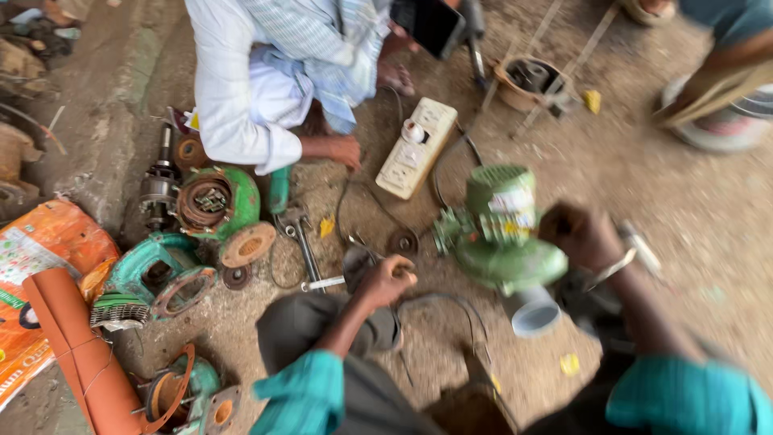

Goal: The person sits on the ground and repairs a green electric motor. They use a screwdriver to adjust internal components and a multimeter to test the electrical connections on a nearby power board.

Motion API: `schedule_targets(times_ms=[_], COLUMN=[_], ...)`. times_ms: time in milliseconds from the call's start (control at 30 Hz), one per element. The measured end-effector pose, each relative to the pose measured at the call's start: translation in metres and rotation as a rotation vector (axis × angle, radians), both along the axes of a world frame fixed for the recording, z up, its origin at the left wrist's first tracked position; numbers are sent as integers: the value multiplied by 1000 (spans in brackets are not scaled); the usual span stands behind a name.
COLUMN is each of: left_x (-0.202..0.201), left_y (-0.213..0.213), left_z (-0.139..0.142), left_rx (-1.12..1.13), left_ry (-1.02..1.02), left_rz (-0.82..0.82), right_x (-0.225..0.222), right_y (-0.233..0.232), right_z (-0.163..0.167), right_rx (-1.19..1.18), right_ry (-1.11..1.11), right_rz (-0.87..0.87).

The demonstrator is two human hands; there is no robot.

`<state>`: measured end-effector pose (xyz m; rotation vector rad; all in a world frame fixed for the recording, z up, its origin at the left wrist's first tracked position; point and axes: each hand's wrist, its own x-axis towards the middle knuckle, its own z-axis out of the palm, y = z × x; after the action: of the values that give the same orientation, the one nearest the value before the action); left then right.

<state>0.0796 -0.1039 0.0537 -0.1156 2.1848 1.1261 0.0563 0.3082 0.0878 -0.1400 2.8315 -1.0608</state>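
My right hand (581, 234) grips the side of a green water pump (499, 234) that stands on the dirt floor, a grey pipe fitting (535, 311) at its base. My left hand (386, 278) is closed around a small dark object near my knee; the blur hides what it is. A wrench (306, 250) lies just left of that hand. A black cable (439, 302) loops on the ground between my hands.
Another person in a white shirt (241, 89) squats opposite, one hand (346, 151) on the ground. A cream power strip (417, 147) lies beside them. Dismantled green motor parts (213, 205) and housings (149, 278) sit at left, with an orange sack (44, 274).
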Motion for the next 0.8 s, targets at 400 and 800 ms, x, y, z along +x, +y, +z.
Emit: schedule_targets(times_ms=[400, 800], left_x=[-248, -331], left_y=[14, 25], left_z=[-191, -263], left_rx=[-744, -675], left_ry=[250, 347], left_rz=[-89, 142], right_x=[-16, -17], right_y=[-96, -70], right_z=[-126, -158], right_rx=[513, 417], right_ry=[265, 27], right_rz=[673, 636])
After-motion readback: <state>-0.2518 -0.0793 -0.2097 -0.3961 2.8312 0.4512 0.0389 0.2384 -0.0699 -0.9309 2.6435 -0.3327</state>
